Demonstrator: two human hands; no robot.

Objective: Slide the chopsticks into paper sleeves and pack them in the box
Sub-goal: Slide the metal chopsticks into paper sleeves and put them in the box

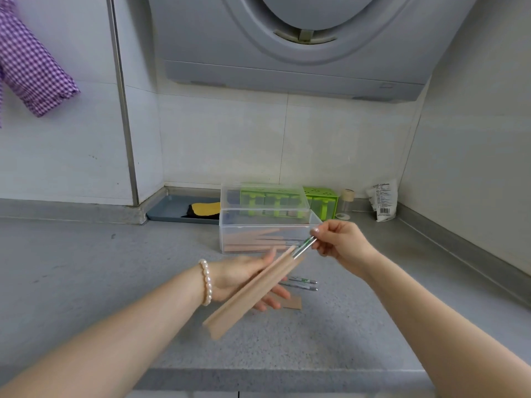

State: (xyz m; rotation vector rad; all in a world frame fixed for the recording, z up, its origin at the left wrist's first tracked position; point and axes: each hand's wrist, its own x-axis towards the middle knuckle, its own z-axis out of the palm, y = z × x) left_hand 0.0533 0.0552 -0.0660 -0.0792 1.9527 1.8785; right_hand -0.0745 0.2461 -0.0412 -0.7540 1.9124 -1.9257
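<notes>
— Chopsticks (305, 247), a metal pair with green marking near the top, stick out of the upper end of a tan paper sleeve (255, 291); most of their length is already inside it.

— Who has hold of what?

— The right hand (342, 242) pinches the exposed ends between thumb and fingertips. The left hand (244, 278) lies under the sleeve, palm up, thumb along its upper edge and fingers showing below its far side (whether those fingers curl tight around the paper, I cannot tell). The sleeve slants from lower left up toward the right hand, held above the grey counter (115, 282).

— And the box?

— The clear plastic box (267, 237) stands open on the counter just behind the hands, with several filled sleeves lying flat in it. Its lid (263, 198) stands behind it.

— Anything left to do on the counter?

— Another pair of chopsticks (301, 284) lies beneath the left fingers, and beside them the end of an empty sleeve (293, 303) peeks out. A green holder (320, 201) sits against the wall behind the lid, a small packet (383, 201) to its right, and a dark tray (175, 209) to the left.
</notes>
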